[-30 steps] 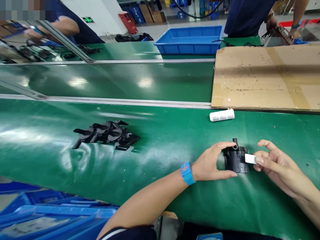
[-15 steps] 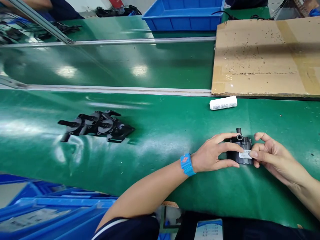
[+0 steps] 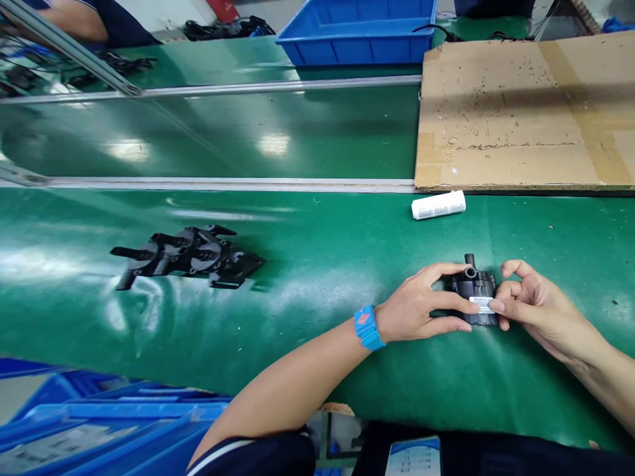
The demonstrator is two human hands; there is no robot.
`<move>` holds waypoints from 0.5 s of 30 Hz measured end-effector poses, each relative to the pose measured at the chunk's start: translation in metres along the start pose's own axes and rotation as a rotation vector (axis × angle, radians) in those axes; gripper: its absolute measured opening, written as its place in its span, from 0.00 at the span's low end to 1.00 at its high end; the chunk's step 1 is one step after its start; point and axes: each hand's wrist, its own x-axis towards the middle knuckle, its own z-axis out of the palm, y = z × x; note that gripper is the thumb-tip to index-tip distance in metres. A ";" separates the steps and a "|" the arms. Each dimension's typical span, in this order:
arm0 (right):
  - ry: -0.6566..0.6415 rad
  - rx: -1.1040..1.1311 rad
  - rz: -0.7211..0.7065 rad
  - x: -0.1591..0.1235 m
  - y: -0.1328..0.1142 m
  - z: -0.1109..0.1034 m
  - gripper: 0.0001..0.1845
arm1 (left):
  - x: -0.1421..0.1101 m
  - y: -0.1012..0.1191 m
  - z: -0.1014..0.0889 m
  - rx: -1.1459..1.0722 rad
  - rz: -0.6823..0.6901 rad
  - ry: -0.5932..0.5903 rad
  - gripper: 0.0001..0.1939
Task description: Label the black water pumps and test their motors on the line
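Observation:
A small black pump (image 3: 475, 287) with two pipe stubs on top stands on the green tabletop, a white label (image 3: 481, 305) across its front. My left hand (image 3: 421, 301) grips the pump from the left, its index fingertip on the label's left part. From the right, my right hand (image 3: 533, 307) closes on the pump. Its thumb tip lies over the right end of the label, and its other fingers bend beside the pump's side. Whether the label is stuck down all along I cannot tell.
Several black pumps or housings (image 3: 188, 256) lie grouped at left. A white printed roll or tube (image 3: 438, 205) lies below a cardboard sheet (image 3: 516, 119). Farther back are a metal rail (image 3: 233, 182), a blue bin (image 3: 357, 49) and a person's arm (image 3: 84, 23). Blue crates (image 3: 114, 423) stand lower left.
The view has shifted slightly. Both hands remain at the pump, and my left index fingertip and right thumb still touch the label with little visible movement.

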 end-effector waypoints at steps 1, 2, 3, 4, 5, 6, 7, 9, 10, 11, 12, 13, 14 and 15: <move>0.008 0.012 -0.004 0.001 0.001 -0.002 0.32 | -0.001 0.000 0.000 0.008 -0.001 -0.003 0.14; 0.031 0.032 -0.009 0.002 0.001 -0.005 0.32 | -0.001 0.000 -0.001 0.016 -0.004 -0.007 0.14; 0.074 0.063 -0.019 0.003 0.001 -0.008 0.32 | -0.001 0.001 -0.002 0.025 -0.007 -0.014 0.14; 0.132 0.103 -0.035 0.005 0.001 -0.011 0.31 | -0.001 0.002 -0.003 0.036 -0.007 -0.028 0.14; 0.197 0.148 -0.057 0.006 0.000 -0.015 0.29 | -0.001 0.003 -0.004 0.048 -0.003 -0.044 0.15; 0.260 0.192 -0.079 0.008 -0.001 -0.017 0.28 | 0.000 0.005 -0.005 0.062 0.001 -0.062 0.15; 0.307 0.230 -0.098 0.010 -0.003 -0.019 0.27 | 0.002 0.006 -0.006 0.079 0.002 -0.080 0.15; 0.338 0.274 -0.110 0.012 -0.005 -0.021 0.24 | 0.006 0.011 -0.003 0.127 -0.005 -0.106 0.16; 0.333 0.278 -0.101 0.012 -0.005 -0.021 0.23 | 0.008 0.014 0.000 0.154 -0.016 -0.108 0.18; 0.326 0.273 -0.088 0.011 -0.003 -0.023 0.23 | 0.010 0.017 0.005 0.183 -0.031 -0.106 0.19; 0.324 0.258 -0.075 0.010 0.001 -0.026 0.22 | 0.012 0.021 0.010 0.212 -0.050 -0.102 0.21; 0.320 0.235 -0.061 0.010 0.008 -0.033 0.21 | 0.014 0.025 0.017 0.237 -0.067 -0.093 0.22; 0.331 0.205 -0.052 0.011 0.016 -0.042 0.21 | 0.017 0.027 0.023 0.260 -0.088 -0.089 0.23; 0.331 0.165 -0.052 0.015 0.027 -0.054 0.19 | 0.019 0.028 0.028 0.281 -0.107 -0.085 0.23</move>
